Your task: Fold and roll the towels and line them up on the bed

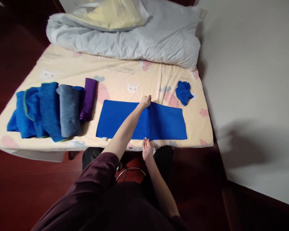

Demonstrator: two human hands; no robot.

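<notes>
A blue cloth (168, 122) lies spread as a long rectangle near the bed's front edge, with a slight ridge across its middle. My left hand (145, 101) pinches its far edge near the centre. At the near edge, my right hand (147, 148) grips the cloth between thumb and fingers, directly opposite. A crumpled blue cloth (184, 93) rests to the right. On the left stand folded cloths side by side: several blue ones (49, 109), a grey one (69, 110) and a purple one (88, 99).
The bed (120, 75) has a pale yellow patterned sheet. A bunched white quilt (159, 38) with a yellow part lies across its far end. A wall (255, 80) rises on the right, and dark red floor (21, 183) shows at the left.
</notes>
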